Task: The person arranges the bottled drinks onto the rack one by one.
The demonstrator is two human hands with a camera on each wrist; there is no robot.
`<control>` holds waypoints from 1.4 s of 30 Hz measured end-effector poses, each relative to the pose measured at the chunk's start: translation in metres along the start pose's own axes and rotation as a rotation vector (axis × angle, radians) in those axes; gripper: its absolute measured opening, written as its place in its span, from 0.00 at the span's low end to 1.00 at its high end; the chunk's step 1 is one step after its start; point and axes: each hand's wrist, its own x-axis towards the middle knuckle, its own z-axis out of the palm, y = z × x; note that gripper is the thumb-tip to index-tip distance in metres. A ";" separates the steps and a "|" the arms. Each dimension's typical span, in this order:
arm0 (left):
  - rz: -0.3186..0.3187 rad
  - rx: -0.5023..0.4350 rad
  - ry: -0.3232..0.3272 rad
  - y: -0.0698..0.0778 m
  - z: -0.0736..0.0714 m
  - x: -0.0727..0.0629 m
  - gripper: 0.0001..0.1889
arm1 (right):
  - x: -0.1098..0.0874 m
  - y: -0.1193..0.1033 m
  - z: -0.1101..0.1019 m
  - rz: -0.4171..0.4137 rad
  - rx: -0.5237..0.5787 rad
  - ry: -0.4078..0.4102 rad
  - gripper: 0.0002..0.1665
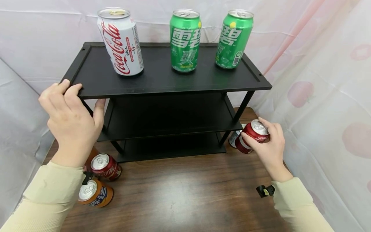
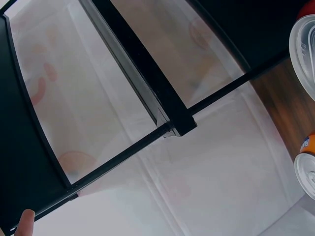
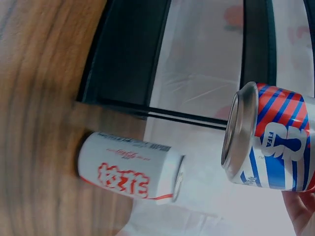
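Observation:
My right hand (image 1: 273, 146) grips a red soda can (image 1: 245, 140) beside the right end of a black three-tier shelf (image 1: 156, 85). In the right wrist view that soda can (image 3: 280, 142) shows blue and red stripes and a FIFA emblem. Below it, a white cola can (image 3: 123, 167) stands on the wooden table, mostly hidden in the head view. My left hand (image 1: 72, 119) grips the left front corner of the top tier, fingers over the board and thumb lower down. One fingertip (image 2: 25, 223) shows against the shelf in the left wrist view.
On the top tier stand a white Coca-Cola can (image 1: 121, 45) and two green soda cans (image 1: 185, 42). Near my left forearm are a dark red can (image 1: 108, 169), an orange can (image 1: 101, 195) and another partly hidden one. Pale curtains (image 1: 327, 106) hang around the table (image 1: 174, 193).

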 end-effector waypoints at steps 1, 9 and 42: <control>0.000 0.002 -0.001 0.000 0.000 0.000 0.24 | 0.002 -0.002 0.001 -0.004 0.005 0.000 0.42; 0.003 0.004 -0.003 0.000 0.001 0.000 0.24 | 0.015 -0.014 0.008 -0.051 0.040 0.002 0.41; -0.007 0.009 0.012 -0.001 0.003 -0.001 0.24 | 0.055 -0.046 0.035 -0.115 0.057 -0.123 0.36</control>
